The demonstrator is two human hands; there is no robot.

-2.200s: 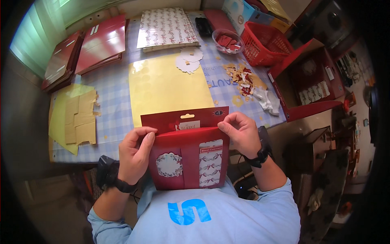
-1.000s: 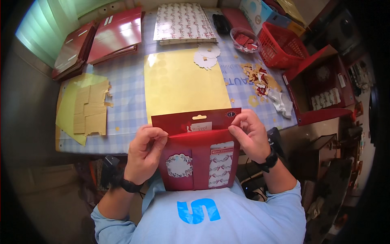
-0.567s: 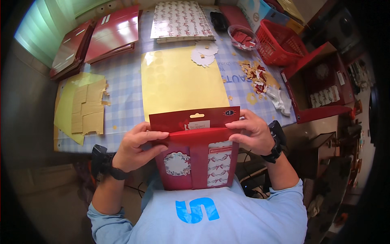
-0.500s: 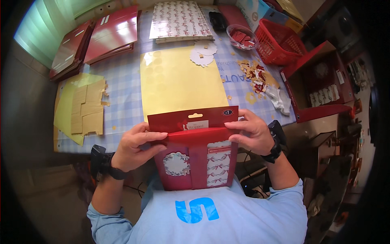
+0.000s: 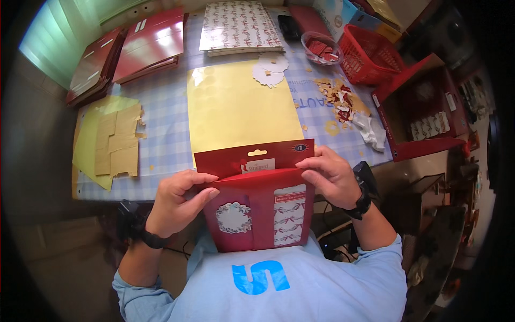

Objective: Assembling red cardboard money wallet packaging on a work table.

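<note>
A flat red cardboard gift package (image 5: 263,214) leans against my lap and the near table edge. Its top header has a hang hole, and a bright red folded flap lies across it below that. On its front are a white wreath-shaped label (image 5: 234,217) and a white strip with red bows (image 5: 289,221). My left hand (image 5: 185,201) pinches the package's upper left edge between thumb and fingers. At the upper right edge, my right hand (image 5: 332,180) grips the flap in the same way.
Beyond the package lie a yellow sheet (image 5: 241,112) and white wreath cutouts (image 5: 270,70). Stacked red cards (image 5: 147,45), patterned sheets (image 5: 238,27) and brown paper pieces (image 5: 118,142) sit around. At right are scraps (image 5: 340,99), a red basket (image 5: 370,53) and an open red box (image 5: 429,107).
My left hand has slid slightly down and left, its thumb lower on the package edge. My right thumb has shifted up a little along the flap. The package stays nearly in place.
</note>
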